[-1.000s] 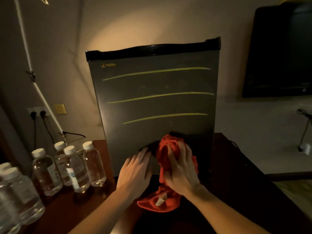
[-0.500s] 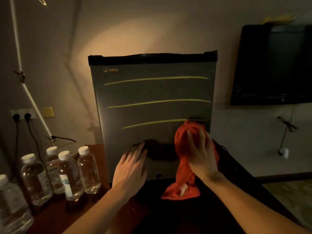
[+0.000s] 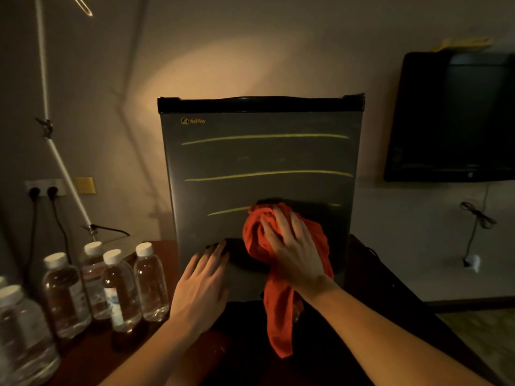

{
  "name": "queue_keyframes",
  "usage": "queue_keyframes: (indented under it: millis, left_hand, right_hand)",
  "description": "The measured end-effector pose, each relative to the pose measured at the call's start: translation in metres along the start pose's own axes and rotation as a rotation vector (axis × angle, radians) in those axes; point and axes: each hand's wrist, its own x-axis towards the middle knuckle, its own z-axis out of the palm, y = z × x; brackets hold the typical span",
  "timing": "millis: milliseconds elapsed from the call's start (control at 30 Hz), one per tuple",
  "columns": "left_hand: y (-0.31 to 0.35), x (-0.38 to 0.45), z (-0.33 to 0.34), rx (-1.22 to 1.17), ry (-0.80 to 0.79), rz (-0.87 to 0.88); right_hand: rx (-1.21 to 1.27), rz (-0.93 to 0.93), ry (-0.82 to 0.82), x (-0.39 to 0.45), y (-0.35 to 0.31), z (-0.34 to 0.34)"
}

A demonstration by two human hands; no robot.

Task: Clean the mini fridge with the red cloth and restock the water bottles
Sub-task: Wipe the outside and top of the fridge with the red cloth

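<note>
Right hand [image 3: 292, 246] presses the bunched red cloth [image 3: 278, 274] against the lower front of the mini fridge [image 3: 259, 162], fingers spread over the wad and lightly curled into it; a tail of cloth hangs down below the wrist. Left hand [image 3: 203, 282] lies flat on the fridge door, left of the cloth, fingers straight, holding nothing. Three yellowish streaks cross the door above the cloth, the lowest partly covered. Water bottles [image 3: 119, 288] stand upright, capped, left of the fridge on the wooden tabletop [image 3: 161, 252]. Dark TV [image 3: 457, 118] hangs on the wall right of the fridge.
</note>
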Motion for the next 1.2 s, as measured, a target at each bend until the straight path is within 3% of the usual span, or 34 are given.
queue_keyframes:
  millis: [133, 200, 267, 367, 467, 600, 667, 767, 900, 1000, 1200]
  left_hand:
    - [-0.007, -0.001, -0.004, 0.006, -0.018, -0.004]
    - [-0.008, -0.002, -0.005, 0.002, -0.020, -0.011]
    - [-0.009, -0.002, -0.006, -0.005, -0.034, -0.018]
    - [-0.012, -0.002, -0.009, -0.020, -0.033, -0.050]
    - [-0.020, -0.003, -0.013, -0.036, -0.003, -0.091]
    - [-0.029, -0.002, -0.021, -0.030, 0.032, -0.132]
    - [-0.033, -0.004, -0.023, -0.033, 0.041, -0.173]
    - [-0.039, -0.006, -0.026, -0.062, 0.041, -0.178]
    - [-0.038, 0.002, -0.030, -0.074, 0.012, -0.154]
    - [-0.033, 0.006, -0.036, -0.096, 0.024, -0.121]
    - [-0.041, 0.009, -0.053, -0.174, 0.058, -0.086]
  right_hand:
    - [-0.040, 0.157, 0.126, -0.014, 0.060, -0.007]
    - [-0.038, 0.234, 0.070, -0.016, 0.078, -0.017]
    - [-0.051, 0.252, -0.003, -0.010, 0.070, -0.016]
    - [-0.062, 0.268, 0.038, 0.003, 0.022, -0.006]
    - [-0.036, 0.125, 0.089, 0.018, -0.033, 0.001]
    - [-0.045, -0.153, -0.050, 0.054, -0.094, 0.007]
    - [-0.076, -0.206, -0.119, 0.069, -0.108, 0.006]
    - [-0.114, -0.217, -0.070, 0.072, -0.097, 0.004]
    - [-0.160, -0.137, 0.071, 0.056, -0.049, -0.008]
    - [-0.147, 0.049, 0.104, 0.025, -0.006, -0.016]
    - [-0.086, 0.321, -0.152, 0.019, -0.005, -0.040]
